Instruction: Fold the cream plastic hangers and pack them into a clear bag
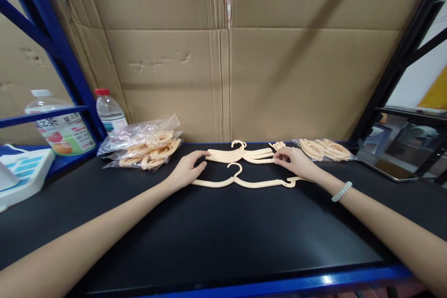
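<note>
Several cream plastic clothes hangers (225, 155) lie together in a row across the dark table, their hooks pointing away from me. My left hand (186, 171) is at the left end of this row, with index finger and thumb around the tips. At the right end, my right hand (293, 160) pinches the hangers between thumb and fingers. Nearer to me lies a separate cream hanger (258, 184), flat, its hook up toward the row. Its left end passes beside my left hand, and a notched piece sits at its right end under my right wrist.
Clear bags of cream hanger parts (150, 146) are piled at the left, and another bag (324, 149) lies at the right. A red-capped bottle (110, 111) stands behind the left pile. A dark flat device (387, 167) rests far right. Cardboard (314, 65) walls the back.
</note>
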`<state>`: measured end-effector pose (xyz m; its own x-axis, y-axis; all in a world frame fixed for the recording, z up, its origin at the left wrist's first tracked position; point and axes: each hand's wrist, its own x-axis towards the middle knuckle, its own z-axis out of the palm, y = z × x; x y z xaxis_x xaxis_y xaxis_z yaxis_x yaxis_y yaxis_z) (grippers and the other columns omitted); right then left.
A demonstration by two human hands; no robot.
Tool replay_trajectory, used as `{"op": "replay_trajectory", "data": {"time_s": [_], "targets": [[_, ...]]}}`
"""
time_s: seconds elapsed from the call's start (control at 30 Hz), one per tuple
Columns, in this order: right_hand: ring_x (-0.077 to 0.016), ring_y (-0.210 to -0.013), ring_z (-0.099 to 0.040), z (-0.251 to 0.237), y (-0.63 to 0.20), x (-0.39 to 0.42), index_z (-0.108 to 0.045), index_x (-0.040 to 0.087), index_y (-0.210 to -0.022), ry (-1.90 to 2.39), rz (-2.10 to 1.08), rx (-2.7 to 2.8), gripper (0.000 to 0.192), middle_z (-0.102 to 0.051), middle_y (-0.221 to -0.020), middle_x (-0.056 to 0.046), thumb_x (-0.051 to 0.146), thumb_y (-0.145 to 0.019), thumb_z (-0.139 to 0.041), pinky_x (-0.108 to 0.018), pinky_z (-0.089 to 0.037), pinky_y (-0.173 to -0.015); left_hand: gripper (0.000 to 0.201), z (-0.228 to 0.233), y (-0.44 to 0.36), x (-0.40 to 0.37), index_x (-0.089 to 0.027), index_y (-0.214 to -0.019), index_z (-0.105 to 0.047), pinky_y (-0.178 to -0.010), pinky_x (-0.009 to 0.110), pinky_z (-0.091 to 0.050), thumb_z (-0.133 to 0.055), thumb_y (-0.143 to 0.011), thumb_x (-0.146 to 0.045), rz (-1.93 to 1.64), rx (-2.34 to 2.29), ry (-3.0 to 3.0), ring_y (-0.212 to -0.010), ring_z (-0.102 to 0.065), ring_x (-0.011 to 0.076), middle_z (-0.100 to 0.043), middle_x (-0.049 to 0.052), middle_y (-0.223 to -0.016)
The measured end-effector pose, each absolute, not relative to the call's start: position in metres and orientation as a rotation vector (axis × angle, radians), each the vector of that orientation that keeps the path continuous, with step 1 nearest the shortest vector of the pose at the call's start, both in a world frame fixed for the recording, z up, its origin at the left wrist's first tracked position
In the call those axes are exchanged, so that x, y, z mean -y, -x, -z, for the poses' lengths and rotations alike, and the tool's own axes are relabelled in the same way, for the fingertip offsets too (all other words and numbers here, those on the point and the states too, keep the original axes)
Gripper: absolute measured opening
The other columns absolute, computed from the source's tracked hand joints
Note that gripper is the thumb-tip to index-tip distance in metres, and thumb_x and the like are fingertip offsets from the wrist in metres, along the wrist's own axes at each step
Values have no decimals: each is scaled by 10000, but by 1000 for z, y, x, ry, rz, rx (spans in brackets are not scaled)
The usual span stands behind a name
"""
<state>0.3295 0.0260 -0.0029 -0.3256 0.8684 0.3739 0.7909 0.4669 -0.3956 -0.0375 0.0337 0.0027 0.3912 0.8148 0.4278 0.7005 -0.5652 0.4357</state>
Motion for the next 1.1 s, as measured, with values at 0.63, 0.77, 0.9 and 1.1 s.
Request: {"op": "replay_trajectory", "data": {"time_s": [0.63,0.77,0.9,1.1], "targets": [[-171,-681,-669,-6,-319,-1,-595,181,-654,1047,-821,1378,408,-666,-682,-25,474,-520,-846,-274,-563,-608,371,-5,24,-16,-179,-1222,-509,-917,383,-469,-532,-887,-337,-1165,-1118,-2687,-1096,-561,232,-599,101,-1206],[-175,-698,-691,-9,-307,7,-610,181,-668,970,-890,1372,370,-683,-708,-16,430,-539,-853,-315,-578,-714,228,-4,22,-14,-174,-1091,-579,-834,331,-482,-472,-916,-273,-1144,-1021,-2688,-928,-613,201,-657,74,-1023],[-183,-694,-697,-7,-309,6,-609,177,-681,965,-876,1397,367,-687,-705,-20,424,-553,-849,-309,-579,-687,220,-6,22,-12,-162,-1052,-595,-771,275,-472,-439,-931,-258,-1103,-957,-2632,-848,-611,178,-660,62,-965],[-187,-709,-701,-7,-309,5,-560,182,-682,991,-850,1420,369,-703,-704,-34,413,-590,-832,-295,-571,-679,265,-10,20,-9,-155,-992,-583,-674,251,-423,-375,-952,-314,-1028,-1021,-2596,-719,-535,160,-600,33,-832]]}}
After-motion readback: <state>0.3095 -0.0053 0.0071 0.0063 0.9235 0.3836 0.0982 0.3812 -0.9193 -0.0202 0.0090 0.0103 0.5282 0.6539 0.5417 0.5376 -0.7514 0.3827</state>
